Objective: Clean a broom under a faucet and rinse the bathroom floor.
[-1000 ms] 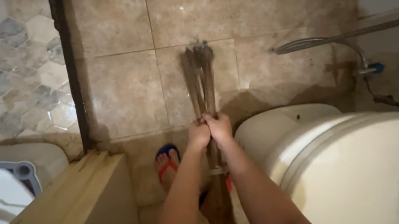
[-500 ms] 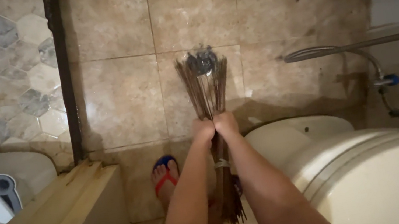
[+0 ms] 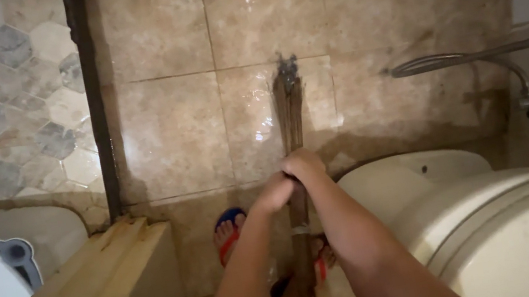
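We clench both hands around the stick broom [image 3: 291,129] — left hand [image 3: 274,192] just beside right hand [image 3: 303,163], touching — its tip at twelve o'clock on the wet tiled floor [image 3: 174,128], toilet [image 3: 480,219] at four o'clock, our sandalled foot [image 3: 227,233] at seven

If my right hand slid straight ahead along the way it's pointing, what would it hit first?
Probably only the broom it grips: the right hand points along the bundle toward the wet tiled floor, with nothing else in that line. Depth is hard to judge from above.
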